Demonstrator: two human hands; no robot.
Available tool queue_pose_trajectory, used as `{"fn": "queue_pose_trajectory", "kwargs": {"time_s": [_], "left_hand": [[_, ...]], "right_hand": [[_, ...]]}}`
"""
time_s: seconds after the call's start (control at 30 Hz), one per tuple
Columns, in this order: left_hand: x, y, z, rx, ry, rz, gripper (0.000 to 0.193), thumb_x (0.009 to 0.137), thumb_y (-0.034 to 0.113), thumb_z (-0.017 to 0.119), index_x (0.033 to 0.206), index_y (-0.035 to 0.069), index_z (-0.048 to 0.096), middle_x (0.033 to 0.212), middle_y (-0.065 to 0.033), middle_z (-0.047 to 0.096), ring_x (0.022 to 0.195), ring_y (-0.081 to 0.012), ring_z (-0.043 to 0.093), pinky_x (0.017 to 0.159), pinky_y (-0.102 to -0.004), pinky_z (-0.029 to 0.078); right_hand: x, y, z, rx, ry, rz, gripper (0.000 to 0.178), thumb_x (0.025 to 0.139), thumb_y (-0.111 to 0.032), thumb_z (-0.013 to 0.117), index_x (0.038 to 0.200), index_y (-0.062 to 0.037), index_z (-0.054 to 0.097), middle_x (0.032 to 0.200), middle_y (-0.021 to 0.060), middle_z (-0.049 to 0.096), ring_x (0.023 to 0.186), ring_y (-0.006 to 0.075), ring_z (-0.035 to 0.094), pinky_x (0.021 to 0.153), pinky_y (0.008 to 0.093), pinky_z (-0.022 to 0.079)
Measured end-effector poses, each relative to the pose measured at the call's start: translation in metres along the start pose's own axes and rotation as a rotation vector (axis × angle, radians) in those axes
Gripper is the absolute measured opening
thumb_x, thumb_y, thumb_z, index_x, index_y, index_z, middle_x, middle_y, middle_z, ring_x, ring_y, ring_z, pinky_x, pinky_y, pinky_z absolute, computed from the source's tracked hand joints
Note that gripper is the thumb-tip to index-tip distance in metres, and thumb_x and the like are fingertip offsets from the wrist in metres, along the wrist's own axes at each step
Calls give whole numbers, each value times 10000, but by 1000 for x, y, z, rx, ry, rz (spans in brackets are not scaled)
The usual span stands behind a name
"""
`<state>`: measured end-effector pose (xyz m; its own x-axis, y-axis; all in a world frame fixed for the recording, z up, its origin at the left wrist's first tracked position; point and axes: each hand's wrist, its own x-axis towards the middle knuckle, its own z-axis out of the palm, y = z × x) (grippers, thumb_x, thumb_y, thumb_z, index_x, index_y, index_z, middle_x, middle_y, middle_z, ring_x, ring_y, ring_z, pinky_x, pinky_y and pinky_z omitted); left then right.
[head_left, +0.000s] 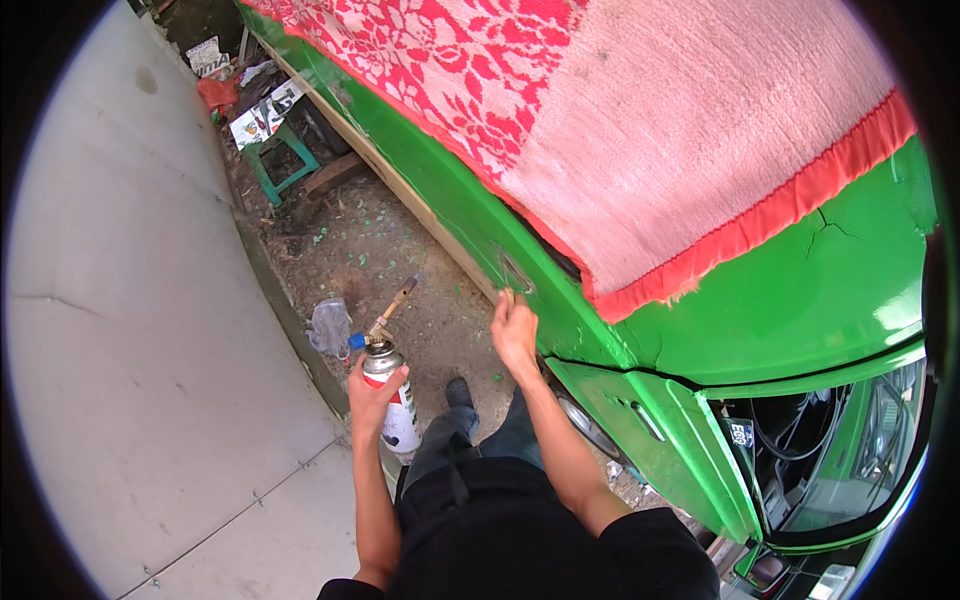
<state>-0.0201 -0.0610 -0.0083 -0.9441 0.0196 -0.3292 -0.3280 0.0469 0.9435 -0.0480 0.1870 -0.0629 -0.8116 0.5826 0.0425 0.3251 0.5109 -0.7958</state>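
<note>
My left hand [372, 397] is wrapped round a gas blowtorch: a white and red canister [401, 428] with a metal burner tube [402, 299] and a blue knob [357, 341]. The burner tube tilts up and to the right, away from the wall. No flame can be made out. My right hand [515, 335] is closed beside the green vehicle's side panel [455, 220]. A small yellowish bit shows at its fingertips, too small to name. Just beyond these fingers is a scraped, bare patch [515, 272] in the green paint.
A pink and red blanket [640, 130] covers the vehicle's roof. Its front door [655, 440] stands at right. A pale wall [130, 280] bounds the left side. On the dirt floor are a plastic bag [329, 327], a green stool [283, 165] and paint flakes.
</note>
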Motion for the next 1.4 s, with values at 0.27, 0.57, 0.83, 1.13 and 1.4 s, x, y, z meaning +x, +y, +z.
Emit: {"fn": "queue_pose_trajectory", "kwargs": {"time_s": [0.27,0.57,0.83,1.13,1.4], "left_hand": [[1,-9,-4,54,-14,-32,363,779,157,836,1025,2,619,876,-57,692,752,-114,636,691,-280,510],[1,-7,17,34,-86,-39,399,764,170,853,1038,0,617,878,-57,695,754,-113,641,693,-281,514],[1,-10,44,71,-260,-26,433,757,198,862,1051,-6,618,899,-64,705,792,-118,659,730,-288,531],[-6,-10,55,157,-312,7,524,724,252,882,1075,-36,620,902,-88,713,793,-135,665,734,-308,537],[-3,-9,61,230,-334,22,507,718,253,880,1060,-29,633,881,-93,717,784,-140,669,736,-314,536]], "right_hand": [[28,-17,3,-19,-176,96,419,1009,-363,493,992,29,641,872,314,649,862,494,639,757,546,481],[-36,67,-30,80,-120,213,420,1013,-363,504,924,26,634,736,205,600,736,358,593,706,445,455],[-48,79,-31,140,-84,324,396,1008,-339,517,903,25,631,685,195,576,645,360,570,688,443,458],[-61,51,-33,88,-9,244,283,1011,-247,516,1023,25,597,665,222,583,608,375,615,599,447,467],[-61,44,-43,95,-17,228,348,1011,-299,519,959,35,603,674,244,583,595,400,591,588,467,453]]}}
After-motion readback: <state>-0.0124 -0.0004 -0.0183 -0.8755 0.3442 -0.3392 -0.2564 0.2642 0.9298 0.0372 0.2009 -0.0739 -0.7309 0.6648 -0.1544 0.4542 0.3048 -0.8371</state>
